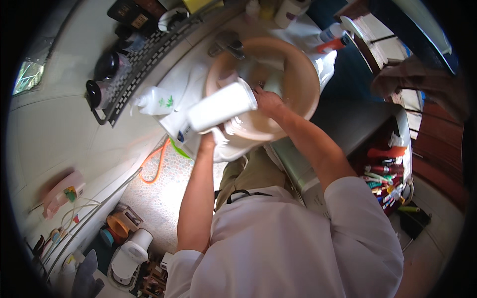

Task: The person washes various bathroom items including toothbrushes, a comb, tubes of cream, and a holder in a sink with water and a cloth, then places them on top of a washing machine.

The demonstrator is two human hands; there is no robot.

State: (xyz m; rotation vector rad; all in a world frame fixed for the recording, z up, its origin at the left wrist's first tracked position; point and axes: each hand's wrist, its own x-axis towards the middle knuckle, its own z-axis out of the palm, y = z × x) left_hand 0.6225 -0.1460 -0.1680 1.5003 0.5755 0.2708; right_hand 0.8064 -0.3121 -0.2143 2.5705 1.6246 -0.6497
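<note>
"Grasping what, was the left hand [213, 137]?"

"A white container [222, 107], held from beneath at its near side; some of the fingers were hidden."

"And the right hand [270, 103]?"

"It was at the container's right end, its fingertips partly out of sight, so I couldn't tell whether they gripped it or merely touched it."

"Where was the container itself?"

"Above the near left rim of a peach-coloured basin [312, 87], slanted, its right end farther off than its left."

"What stood around the basin?"

"A grey tap [226, 44] on its far left side. Left of the container was a white bottle [155, 101] with a green leaf print, and beyond that a dark perforated rack [140, 58] with black-lidded jars."

"To the right?"

"A metal-topped counter [340, 124], then an open compartment [406, 136] of jumbled small things."

"And lower down?"

"An orange hose [161, 164] curved over the pebbled floor [149, 198], near left."
</note>
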